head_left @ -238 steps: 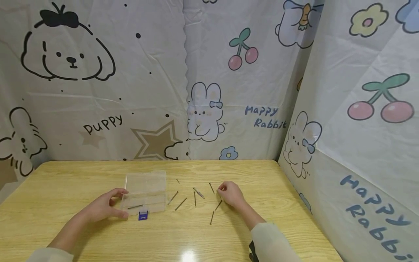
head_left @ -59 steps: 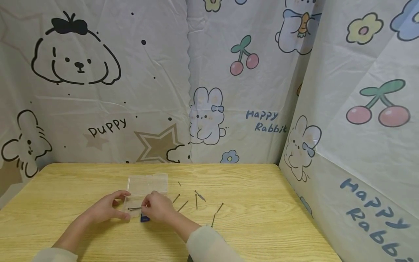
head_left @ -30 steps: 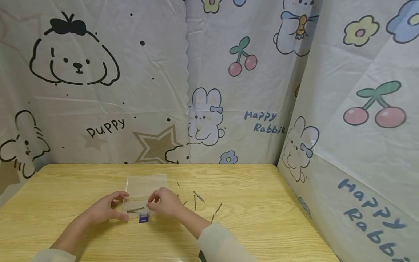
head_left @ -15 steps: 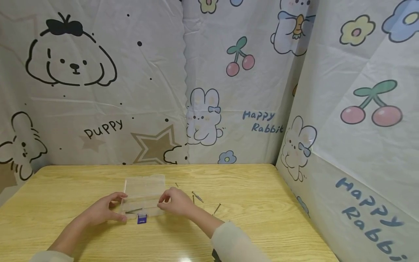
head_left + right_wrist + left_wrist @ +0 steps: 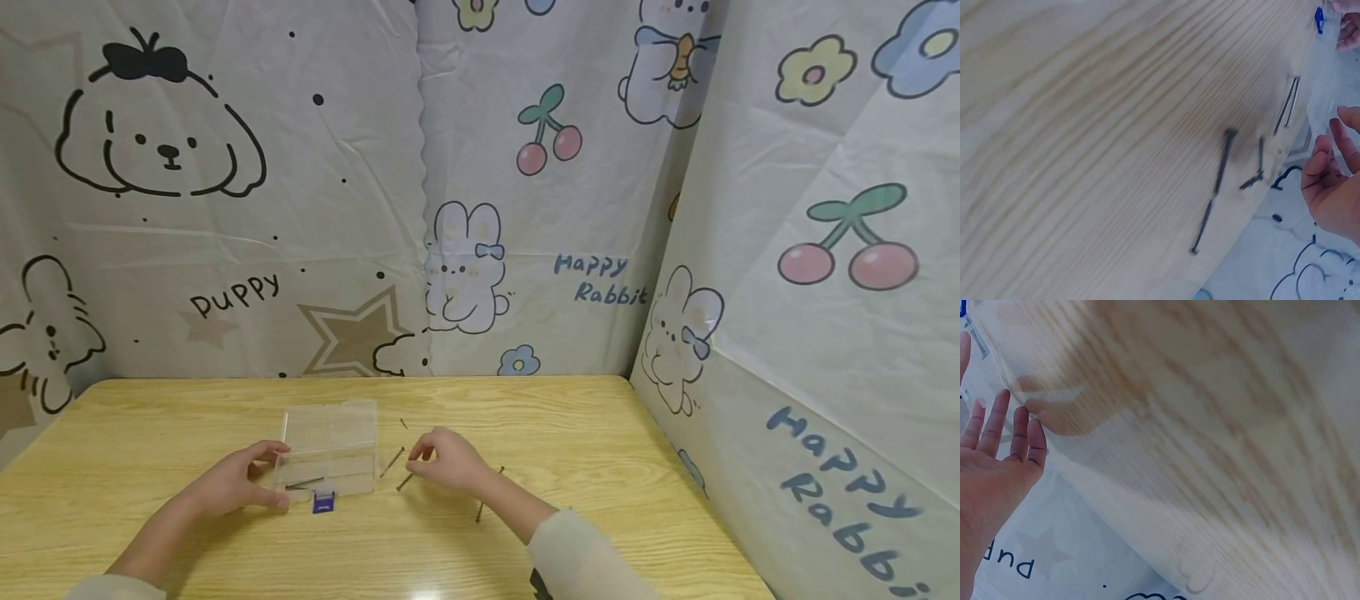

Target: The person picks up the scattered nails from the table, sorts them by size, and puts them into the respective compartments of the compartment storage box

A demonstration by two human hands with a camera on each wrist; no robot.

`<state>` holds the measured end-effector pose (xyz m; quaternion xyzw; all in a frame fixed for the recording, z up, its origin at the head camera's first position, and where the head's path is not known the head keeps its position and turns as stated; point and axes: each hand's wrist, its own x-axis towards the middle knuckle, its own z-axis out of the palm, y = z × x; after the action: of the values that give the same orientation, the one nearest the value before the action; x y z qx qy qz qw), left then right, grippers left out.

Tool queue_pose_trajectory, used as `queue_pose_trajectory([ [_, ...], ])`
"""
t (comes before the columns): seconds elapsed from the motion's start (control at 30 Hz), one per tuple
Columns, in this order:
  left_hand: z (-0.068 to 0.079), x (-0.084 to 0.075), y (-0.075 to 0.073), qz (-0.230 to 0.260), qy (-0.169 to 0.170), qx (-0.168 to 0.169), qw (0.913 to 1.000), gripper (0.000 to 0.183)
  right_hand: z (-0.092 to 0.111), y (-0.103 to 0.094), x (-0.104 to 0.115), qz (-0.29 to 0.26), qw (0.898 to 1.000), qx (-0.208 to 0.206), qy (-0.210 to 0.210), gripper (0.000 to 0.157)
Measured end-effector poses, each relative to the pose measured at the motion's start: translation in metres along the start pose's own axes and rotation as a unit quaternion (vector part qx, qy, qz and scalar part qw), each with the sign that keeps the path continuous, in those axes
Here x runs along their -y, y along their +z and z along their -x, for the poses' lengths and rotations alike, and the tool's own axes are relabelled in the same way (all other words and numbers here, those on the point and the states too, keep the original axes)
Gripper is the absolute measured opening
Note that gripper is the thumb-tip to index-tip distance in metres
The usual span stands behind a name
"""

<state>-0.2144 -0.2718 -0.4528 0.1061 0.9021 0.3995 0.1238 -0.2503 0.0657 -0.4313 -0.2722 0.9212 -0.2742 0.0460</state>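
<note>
A pale cloth [image 5: 480,125] printed with puppies, rabbits and cherries is hanging behind the table [image 5: 570,433] and along its right side. On the yellow wood, left of the middle, a clear box [image 5: 330,427] is lying spread, its lid folded back towards the cloth. The left hand [image 5: 240,482] is gripping the box's left end between thumb and fingers. The right hand [image 5: 447,462] is hovering just right of the box, fingers loosely bent, apart from the other hand. A blue latch [image 5: 323,502] is jutting from the box's front edge. Two long screws [image 5: 303,483] are resting inside the front half, forming a narrow angle. Two loose screws [image 5: 392,462] are lying slantwise between box and right hand; from here I can't tell whether the right fingertips are touching the nearer one. Another pair [image 5: 1224,164] is lying nearly end to end by the right forearm [image 5: 513,504]. A tiny screw [image 5: 403,423] is sitting near the lid's right edge.
</note>
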Motion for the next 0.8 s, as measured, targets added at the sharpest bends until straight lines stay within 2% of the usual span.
queue_pose_trajectory([
  [0.3,-0.001,0.001,0.0,0.005,-0.001,0.001,1.0,0.08,0.014,-0.012,-0.037,-0.006,1.0,-0.017,0.025,0.011],
  [0.8,-0.002,0.004,0.0,0.009,-0.006,-0.001,0.9999,0.08,0.04,-0.032,-0.082,0.001,0.998,-0.033,0.058,0.01],
])
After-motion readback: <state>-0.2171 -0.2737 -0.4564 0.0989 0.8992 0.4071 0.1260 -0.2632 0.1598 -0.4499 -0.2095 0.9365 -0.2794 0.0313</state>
